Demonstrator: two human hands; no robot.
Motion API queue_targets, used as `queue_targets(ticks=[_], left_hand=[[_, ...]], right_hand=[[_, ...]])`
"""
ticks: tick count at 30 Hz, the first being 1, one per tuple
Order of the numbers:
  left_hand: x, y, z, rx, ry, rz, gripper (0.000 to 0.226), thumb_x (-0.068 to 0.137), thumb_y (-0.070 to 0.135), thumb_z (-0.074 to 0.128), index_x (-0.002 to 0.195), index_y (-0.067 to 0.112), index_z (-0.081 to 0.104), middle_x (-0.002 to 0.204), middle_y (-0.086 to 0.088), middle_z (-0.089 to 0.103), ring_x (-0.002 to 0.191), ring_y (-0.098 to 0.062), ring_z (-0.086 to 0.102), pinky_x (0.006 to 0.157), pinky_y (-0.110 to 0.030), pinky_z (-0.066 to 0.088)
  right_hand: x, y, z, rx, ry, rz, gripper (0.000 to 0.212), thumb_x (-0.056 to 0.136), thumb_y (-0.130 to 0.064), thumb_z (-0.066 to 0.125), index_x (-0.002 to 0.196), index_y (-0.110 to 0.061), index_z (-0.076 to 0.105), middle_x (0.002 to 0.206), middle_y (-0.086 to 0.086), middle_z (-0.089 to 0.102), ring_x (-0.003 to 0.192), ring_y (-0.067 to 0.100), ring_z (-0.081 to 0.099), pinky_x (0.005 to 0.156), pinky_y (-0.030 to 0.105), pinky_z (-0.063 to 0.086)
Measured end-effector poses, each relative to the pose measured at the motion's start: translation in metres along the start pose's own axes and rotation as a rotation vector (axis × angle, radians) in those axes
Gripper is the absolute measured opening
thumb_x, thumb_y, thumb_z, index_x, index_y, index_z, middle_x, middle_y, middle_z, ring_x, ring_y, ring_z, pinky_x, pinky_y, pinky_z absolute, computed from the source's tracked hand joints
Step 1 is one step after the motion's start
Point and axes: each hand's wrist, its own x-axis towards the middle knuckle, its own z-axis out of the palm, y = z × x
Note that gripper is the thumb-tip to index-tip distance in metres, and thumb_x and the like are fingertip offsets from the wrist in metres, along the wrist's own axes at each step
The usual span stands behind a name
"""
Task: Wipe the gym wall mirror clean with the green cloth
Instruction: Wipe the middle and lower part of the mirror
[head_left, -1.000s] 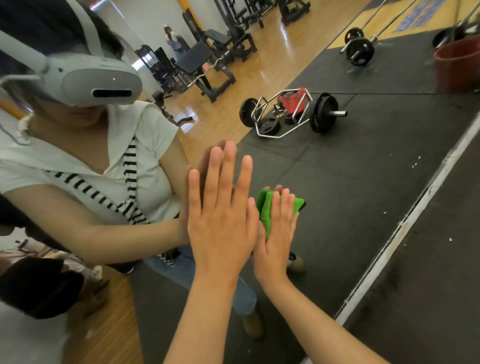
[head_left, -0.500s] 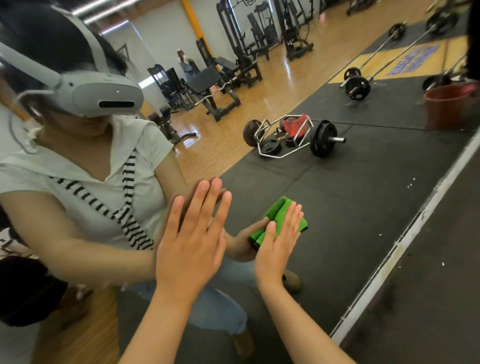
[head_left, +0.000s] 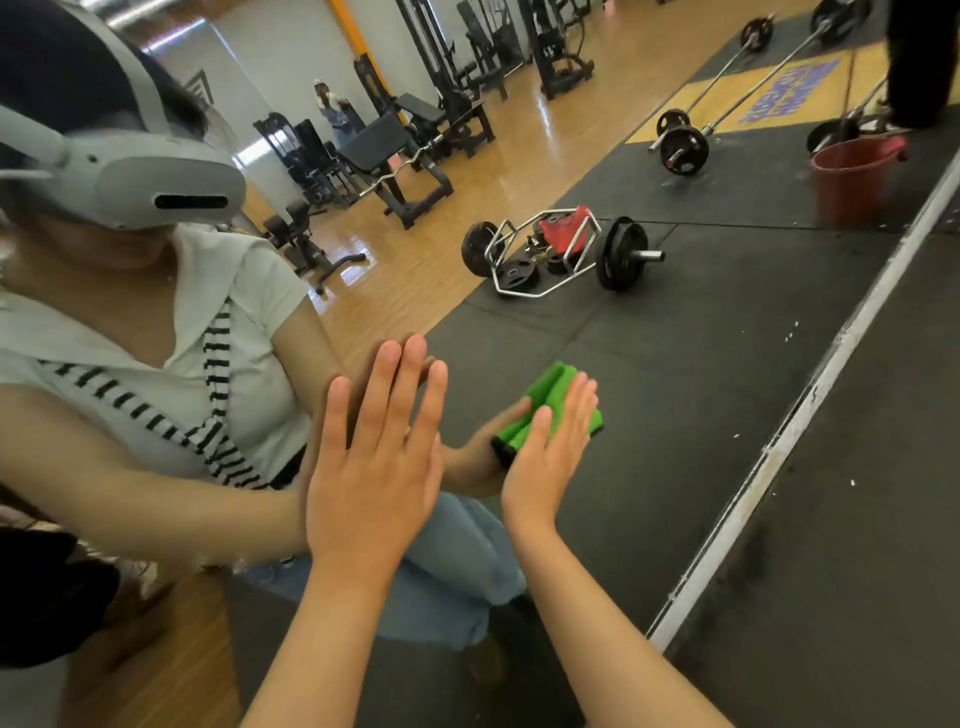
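The wall mirror fills most of the view and shows my own reflection and the gym behind me. My left hand lies flat on the glass with straight fingers. To its right, my right hand presses a folded green cloth against the mirror with straight fingers. The cloth's top edge and right side stick out beyond the fingers; the rest is hidden under the palm.
The mirror's white bottom frame runs diagonally at the right, with black rubber floor below it. Reflected in the glass are a trap bar with plates, barbells, a red bucket, benches and machines.
Both hands have slid down the mirror from where they were a second ago, the right one carrying the green cloth with it. In the last half second they have held almost still.
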Motion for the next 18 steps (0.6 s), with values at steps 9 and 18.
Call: queue_targets(ticks=[9,18], left_hand=[[-0.001,0.000,0.001,0.008,-0.008,-0.003,0.059,0.104,0.027,0.037,0.158,0.010,0.021,0.165,-0.012,0.013,0.154,-0.025,0.000,0.125,-0.047,-0.001],[-0.002,0.002,0.004,0.011,0.010,-0.011,0.057,0.104,0.029,0.034,0.158,0.013,0.025,0.164,-0.009,0.018,0.154,-0.025,0.008,0.125,-0.048,0.003]], right_hand=[[-0.050,-0.043,0.012,0.100,-0.169,-0.003,0.060,0.094,-0.053,0.016,0.151,-0.039,0.003,0.160,-0.025,-0.009,0.146,-0.009,-0.016,0.115,0.015,-0.019],[-0.028,0.027,-0.016,-0.007,-0.149,0.131,0.059,0.093,-0.056,0.017,0.148,-0.044,0.001,0.161,-0.023,-0.005,0.145,-0.013,-0.011,0.125,0.042,-0.002]])
